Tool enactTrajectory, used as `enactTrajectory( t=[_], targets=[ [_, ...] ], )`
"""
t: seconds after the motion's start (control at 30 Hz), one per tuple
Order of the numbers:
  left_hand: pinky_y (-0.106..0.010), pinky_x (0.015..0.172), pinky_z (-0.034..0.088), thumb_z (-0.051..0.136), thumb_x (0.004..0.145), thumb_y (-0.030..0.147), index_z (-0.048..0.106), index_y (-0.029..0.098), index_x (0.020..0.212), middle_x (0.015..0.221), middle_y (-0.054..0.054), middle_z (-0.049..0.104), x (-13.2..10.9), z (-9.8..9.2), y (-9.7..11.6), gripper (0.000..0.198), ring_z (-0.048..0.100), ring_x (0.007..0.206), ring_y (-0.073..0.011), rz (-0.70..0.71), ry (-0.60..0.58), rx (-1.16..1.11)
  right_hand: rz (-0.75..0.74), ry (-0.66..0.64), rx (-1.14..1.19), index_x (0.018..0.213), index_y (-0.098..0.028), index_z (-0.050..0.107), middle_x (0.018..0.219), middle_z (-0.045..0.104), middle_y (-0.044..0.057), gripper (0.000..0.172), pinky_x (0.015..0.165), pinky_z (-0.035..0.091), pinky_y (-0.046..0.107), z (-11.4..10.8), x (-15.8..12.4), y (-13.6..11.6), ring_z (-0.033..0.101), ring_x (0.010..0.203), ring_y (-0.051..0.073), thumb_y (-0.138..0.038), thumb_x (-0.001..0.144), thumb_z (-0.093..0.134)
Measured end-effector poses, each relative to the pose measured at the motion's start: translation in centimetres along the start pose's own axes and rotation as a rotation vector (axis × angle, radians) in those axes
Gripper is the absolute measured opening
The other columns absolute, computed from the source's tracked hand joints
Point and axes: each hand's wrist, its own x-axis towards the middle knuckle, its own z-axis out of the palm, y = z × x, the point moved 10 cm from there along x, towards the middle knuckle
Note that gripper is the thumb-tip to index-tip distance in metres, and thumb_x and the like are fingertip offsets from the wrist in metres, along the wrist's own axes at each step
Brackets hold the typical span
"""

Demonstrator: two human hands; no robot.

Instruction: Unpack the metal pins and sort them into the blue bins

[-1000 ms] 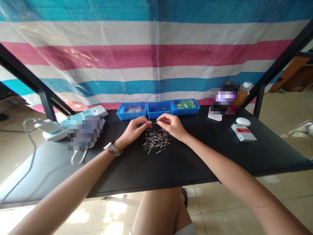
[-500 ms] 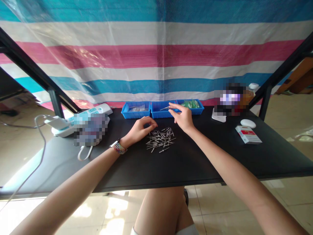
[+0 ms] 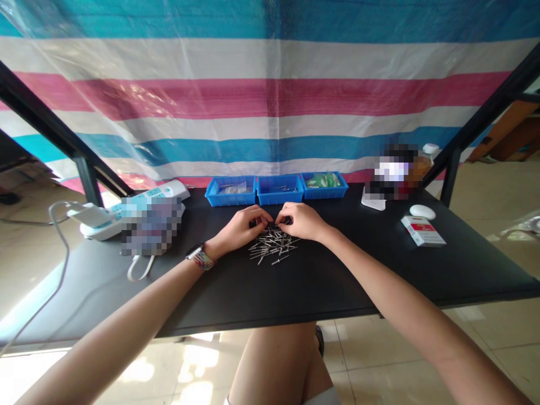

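Note:
A loose heap of silver pop rivets (image 3: 272,246) lies on the black table, a single one apart at its near side. My left hand (image 3: 246,226) rests at the heap's far left edge, thumb and fingers closed in a pinch. Opposite it, my right hand (image 3: 302,220) is curled over the far right edge, its fingertips pinched together. The fingertips of both hands nearly meet, and anything between them is too small to make out. Just behind stands the middle blue bin (image 3: 279,198), with a few rivets inside.
The left blue bin (image 3: 231,199) contains a clear plastic bag; the right blue bin (image 3: 324,193) has green packets. A power strip (image 3: 175,191) and white cable lie left. On the right are a small box (image 3: 423,231), a white oval object (image 3: 422,212) and a bottle (image 3: 430,151).
My right hand has come back from over the middle bin to the heap, and the rivet it held is no longer in its fingers. My left hand has moved slightly onto the heap's edge.

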Motion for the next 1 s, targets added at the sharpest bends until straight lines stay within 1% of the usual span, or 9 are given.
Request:
enactTrajectory(
  t=[0.17, 0.27, 0.4, 0.5, 0.57, 0.63, 0.77, 0.9, 1.0],
  targets=[
    [-0.032, 0.085, 0.056, 0.058, 0.094, 0.024, 0.076, 0.019, 0.106, 0.103, -0.007, 0.073, 0.1, 0.0, -0.3, 0.022, 0.07, 0.092, -0.0209, 0.0, 0.01, -0.018, 0.006, -0.009, -0.022, 0.086, -0.02, 0.08, 0.09, 0.07, 0.003, 0.01, 0.071, 0.04, 0.027, 0.1, 0.1, 0.3, 0.063, 0.08, 0.016, -0.011, 0.086, 0.074],
    [-0.033, 0.084, 0.056, 0.059, 0.095, 0.026, 0.076, 0.019, 0.108, 0.104, -0.007, 0.073, 0.1, -0.2, -0.4, 0.023, 0.069, 0.091, -0.0208, -0.003, 0.035, -0.039, -0.015, 0.062, 0.055, 0.088, -0.019, 0.076, 0.089, 0.067, 0.001, 0.008, 0.068, 0.039, 0.026, -0.5, 0.1, 0.2, 0.057, 0.072, 0.013, -0.012, 0.087, 0.072],
    [-0.032, 0.08, 0.055, 0.061, 0.099, 0.038, 0.074, 0.019, 0.115, 0.104, -0.007, 0.074, 0.0, -0.8, -0.9, 0.027, 0.069, 0.088, -0.0206, -0.044, 0.087, -0.074, -0.012, 0.211, 0.313, 0.103, -0.019, 0.077, 0.084, 0.065, -0.001, 0.018, 0.066, 0.043, 0.026, -1.7, 0.2, 0.6, 0.052, 0.064, 0.011, -0.016, 0.088, 0.066],
    [-0.032, 0.079, 0.054, 0.063, 0.101, 0.047, 0.073, 0.019, 0.116, 0.1, -0.006, 0.075, 0.0, -0.8, -1.0, 0.033, 0.068, 0.087, -0.0206, -0.058, 0.089, -0.098, 0.084, 0.264, 0.554, 0.097, -0.02, 0.076, 0.08, 0.069, 0.001, 0.014, 0.061, 0.047, 0.026, -1.6, 0.2, 1.7, 0.059, 0.064, 0.013, -0.028, 0.089, 0.069],
    [-0.032, 0.08, 0.054, 0.065, 0.1, 0.05, 0.073, 0.019, 0.115, 0.1, -0.006, 0.075, 0.0, -0.9, -0.8, 0.035, 0.068, 0.088, -0.021, -0.047, 0.092, -0.112, 0.162, 0.27, 0.722, 0.092, -0.019, 0.074, 0.081, 0.073, 0.002, 0.02, 0.056, 0.049, 0.026, -1.0, 0.2, 2.4, 0.063, 0.062, 0.014, -0.038, 0.087, 0.074],
    [-0.032, 0.08, 0.053, 0.066, 0.1, 0.051, 0.073, 0.019, 0.111, 0.097, -0.006, 0.074, 0.0, -1.2, -0.5, 0.034, 0.068, 0.088, -0.0209, -0.035, 0.122, -0.114, 0.206, 0.255, 0.826, 0.09, -0.019, 0.073, 0.082, 0.076, 0.004, 0.028, 0.053, 0.05, 0.026, -0.4, 0.1, 2.6, 0.066, 0.058, 0.014, -0.046, 0.084, 0.077],
    [-0.032, 0.081, 0.051, 0.064, 0.103, 0.05, 0.073, 0.019, 0.098, 0.092, -0.005, 0.072, 0.0, -2.1, -0.3, 0.033, 0.066, 0.086, -0.0204, -0.017, 0.203, -0.091, 0.224, 0.227, 0.842, 0.084, -0.018, 0.073, 0.078, 0.077, 0.005, 0.035, 0.05, 0.05, 0.024, 0.1, 0.1, 2.3, 0.064, 0.055, 0.013, -0.052, 0.083, 0.08],
    [-0.032, 0.081, 0.05, 0.062, 0.104, 0.051, 0.071, 0.019, 0.088, 0.088, -0.004, 0.072, 0.0, -2.4, -0.2, 0.036, 0.066, 0.084, -0.0201, -0.019, 0.229, -0.077, 0.22, 0.239, 0.859, 0.09, -0.018, 0.074, 0.081, 0.076, 0.003, 0.03, 0.049, 0.05, 0.023, 0.1, 0.0, 2.1, 0.065, 0.055, 0.012, -0.046, 0.081, 0.082],
    [-0.032, 0.079, 0.049, 0.059, 0.105, 0.052, 0.069, 0.019, 0.081, 0.083, -0.003, 0.072, -0.1, -2.3, -0.5, 0.042, 0.065, 0.08, -0.019, -0.041, 0.222, -0.076, 0.224, 0.256, 0.882, 0.09, -0.019, 0.073, 0.076, 0.072, 0.001, 0.026, 0.051, 0.052, 0.023, -0.1, -0.1, 2.1, 0.067, 0.058, 0.013, -0.039, 0.078, 0.084]
  ],
)
